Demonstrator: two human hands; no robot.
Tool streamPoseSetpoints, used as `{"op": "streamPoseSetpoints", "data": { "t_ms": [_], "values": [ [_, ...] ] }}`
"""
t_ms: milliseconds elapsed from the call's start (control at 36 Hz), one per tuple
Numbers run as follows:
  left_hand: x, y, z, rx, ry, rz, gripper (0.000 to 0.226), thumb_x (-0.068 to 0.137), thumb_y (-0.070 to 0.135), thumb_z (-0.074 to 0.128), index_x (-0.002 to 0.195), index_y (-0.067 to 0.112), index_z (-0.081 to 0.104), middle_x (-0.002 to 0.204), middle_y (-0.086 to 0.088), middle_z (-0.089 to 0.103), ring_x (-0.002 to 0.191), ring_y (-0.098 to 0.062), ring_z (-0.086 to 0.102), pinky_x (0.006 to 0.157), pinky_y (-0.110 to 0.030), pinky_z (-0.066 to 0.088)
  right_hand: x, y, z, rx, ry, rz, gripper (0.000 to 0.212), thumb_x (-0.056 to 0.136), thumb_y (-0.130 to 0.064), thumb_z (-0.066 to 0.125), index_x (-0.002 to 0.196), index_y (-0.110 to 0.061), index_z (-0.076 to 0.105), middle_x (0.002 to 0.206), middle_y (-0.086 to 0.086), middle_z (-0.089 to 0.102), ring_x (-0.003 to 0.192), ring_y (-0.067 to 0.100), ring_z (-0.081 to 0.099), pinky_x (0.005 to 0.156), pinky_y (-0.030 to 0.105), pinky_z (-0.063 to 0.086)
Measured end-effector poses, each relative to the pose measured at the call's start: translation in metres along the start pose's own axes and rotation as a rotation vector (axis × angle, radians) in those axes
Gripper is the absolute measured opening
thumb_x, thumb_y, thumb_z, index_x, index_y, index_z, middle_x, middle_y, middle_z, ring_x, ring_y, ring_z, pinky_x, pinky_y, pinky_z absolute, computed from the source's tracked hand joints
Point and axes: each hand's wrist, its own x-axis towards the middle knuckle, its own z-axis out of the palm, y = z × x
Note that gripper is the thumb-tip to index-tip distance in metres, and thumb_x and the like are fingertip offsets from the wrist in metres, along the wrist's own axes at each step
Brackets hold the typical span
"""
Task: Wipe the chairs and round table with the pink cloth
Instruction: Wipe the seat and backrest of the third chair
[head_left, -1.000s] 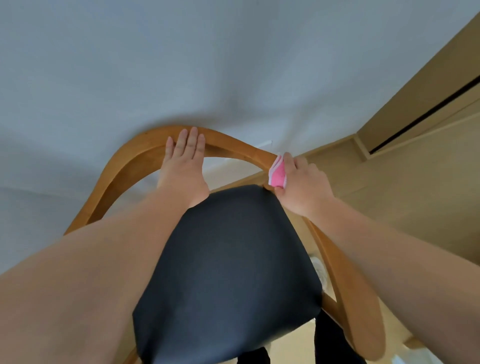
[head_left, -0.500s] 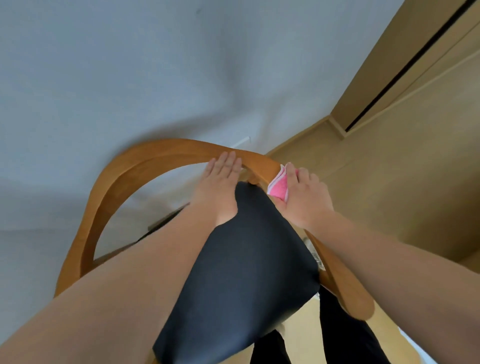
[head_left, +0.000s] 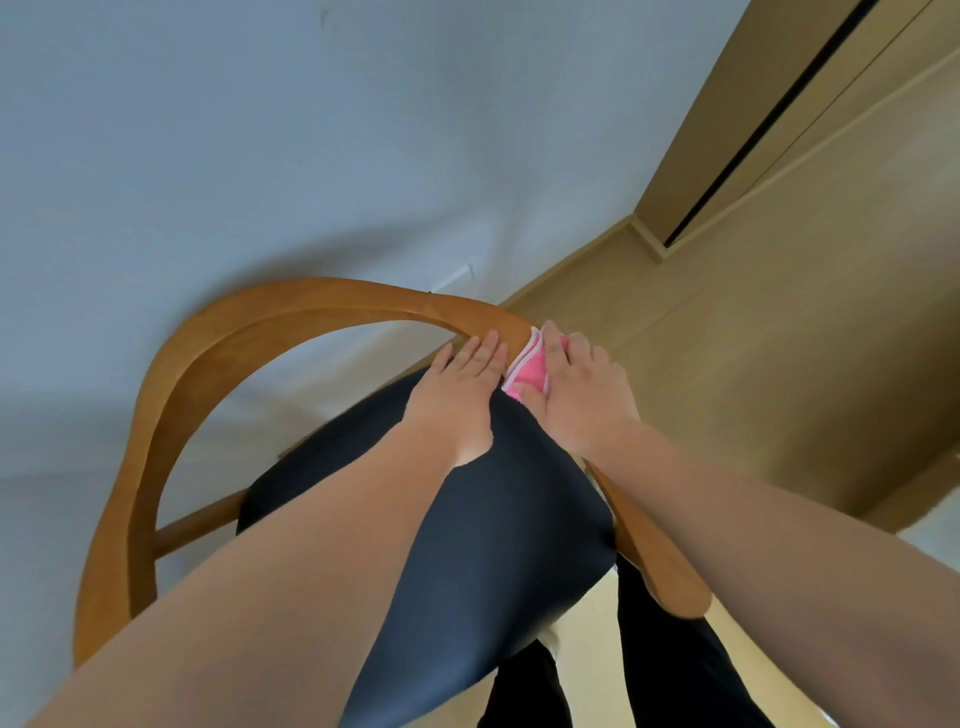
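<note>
A wooden chair with a curved backrest rail (head_left: 218, 338) and a black padded seat (head_left: 478, 561) fills the middle of the view. My right hand (head_left: 582, 395) presses the folded pink cloth (head_left: 527, 371) against the right end of the rail, where it bends down toward the seat. My left hand (head_left: 457, 389) lies flat with fingers together on the rail, right beside the cloth and touching it. Both forearms cross over the seat. The round table is out of view.
A grey wall (head_left: 260, 130) stands close behind the chair. A wooden floor (head_left: 727, 338) runs to the right, up to a tan sliding door with a dark gap (head_left: 769, 119). My dark trouser legs (head_left: 670, 670) show below the seat.
My left hand has slid right along the rail until it sits against the cloth. My right hand stays on the cloth at the rail's right end. The view has swung, so the chair appears turned.
</note>
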Motion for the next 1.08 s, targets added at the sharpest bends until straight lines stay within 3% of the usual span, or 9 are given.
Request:
{"op": "streamPoseSetpoints", "data": {
  "t_ms": [139,444,583,667,750,944,1083],
  "values": [
    [-0.001,0.002,0.000,-0.009,-0.012,-0.028,0.094,0.084,0.008,0.050,0.146,0.022,-0.019,0.154,0.003,-0.026,0.143,-0.014,-0.018,0.115,-0.035,-0.011,-0.031,0.016,0.007,-0.009,0.018,0.037,0.087,0.091,-0.068,0.028,0.151,-0.006,0.013,0.126,0.013,0.047,0.100,0.027,0.054,0.078,0.036,0.049],
    [-0.002,-0.001,0.001,0.064,-0.008,-0.013,0.095,0.084,0.013,0.051,0.147,0.022,-0.019,0.154,0.003,-0.026,0.143,-0.017,-0.016,0.112,-0.035,-0.012,-0.123,0.038,0.034,0.046,-0.009,0.244,0.090,0.090,-0.065,0.033,0.152,-0.006,0.007,0.125,0.011,0.045,0.101,0.027,0.052,0.082,0.037,0.047],
    [-0.009,0.016,0.002,0.120,0.068,-0.005,0.088,0.085,0.018,0.048,0.149,0.013,-0.012,0.156,-0.005,-0.019,0.143,-0.019,-0.018,0.115,-0.037,-0.011,-0.147,0.040,0.037,0.053,-0.027,0.279,0.089,0.092,-0.064,0.032,0.152,-0.003,0.007,0.128,0.013,0.044,0.104,0.027,0.051,0.084,0.037,0.049],
    [-0.022,0.042,0.020,0.088,0.181,0.156,0.085,0.085,0.017,0.046,0.149,0.015,-0.010,0.156,-0.003,-0.020,0.140,-0.016,-0.023,0.113,-0.035,-0.015,-0.144,0.039,0.035,0.046,-0.027,0.275,0.089,0.091,-0.063,0.032,0.152,-0.002,0.009,0.129,0.014,0.044,0.106,0.028,0.051,0.084,0.037,0.048],
    [-0.038,0.070,0.043,0.071,0.132,0.319,0.085,0.085,0.018,0.043,0.147,0.018,-0.015,0.149,0.002,-0.028,0.135,-0.012,-0.030,0.109,-0.034,-0.021,-0.144,0.040,0.037,0.056,-0.021,0.269,0.089,0.090,-0.062,0.036,0.151,-0.002,0.012,0.129,0.015,0.046,0.107,0.029,0.052,0.083,0.038,0.048],
    [-0.049,0.099,0.063,0.037,0.075,0.161,0.088,0.087,0.019,0.046,0.146,0.018,-0.020,0.146,0.003,-0.033,0.140,-0.013,-0.024,0.109,-0.036,-0.018,-0.145,0.045,0.041,0.083,-0.007,0.228,0.091,0.089,-0.061,0.043,0.150,-0.003,0.008,0.132,0.018,0.043,0.111,0.032,0.051,0.086,0.041,0.048],
    [-0.052,0.100,0.055,0.056,0.054,0.120,0.088,0.085,0.011,0.044,0.147,0.021,-0.017,0.152,0.005,-0.026,0.142,-0.013,-0.017,0.107,-0.035,-0.018,-0.165,0.049,0.043,0.086,-0.024,0.195,0.096,0.088,-0.056,0.051,0.151,0.000,0.004,0.132,0.019,0.042,0.110,0.033,0.051,0.082,0.038,0.050]
  ]
}}
